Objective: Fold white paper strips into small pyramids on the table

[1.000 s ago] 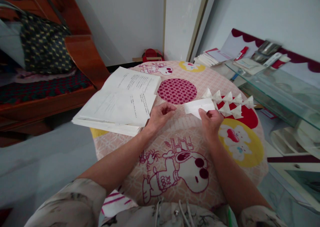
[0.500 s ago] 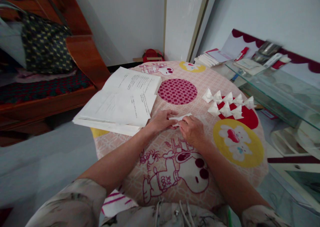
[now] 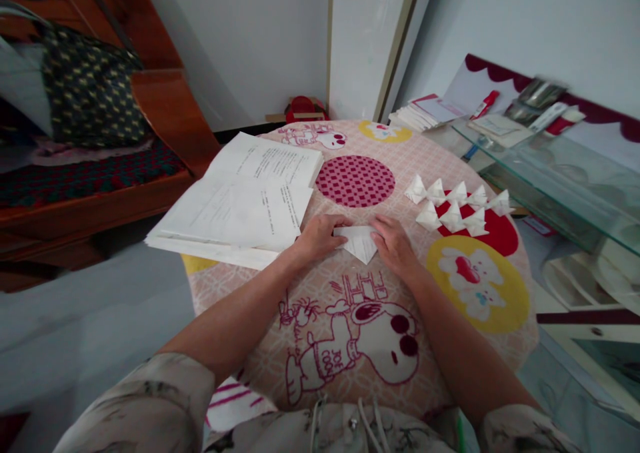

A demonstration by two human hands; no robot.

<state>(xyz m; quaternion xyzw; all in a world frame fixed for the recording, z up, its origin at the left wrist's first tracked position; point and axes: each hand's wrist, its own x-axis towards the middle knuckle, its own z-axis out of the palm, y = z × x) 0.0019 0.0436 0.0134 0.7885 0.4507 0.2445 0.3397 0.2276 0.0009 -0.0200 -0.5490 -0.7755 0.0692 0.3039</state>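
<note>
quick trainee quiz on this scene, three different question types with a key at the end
1. Multiple choice: The white paper is between the left hand and the right hand. Where in the picture does its pointed tip face?
A) up
B) down
C) left
2. True or false: The open book lies to the left of the small folded pieces.
3. Count: How many small folded pieces are set out in the two rows?

Key: 1. B; 2. True; 3. Eight

1 folded white paper [image 3: 361, 243], near end pointed, lies between left hand [image 3: 319, 237] and right hand [image 3: 395, 243].
</note>
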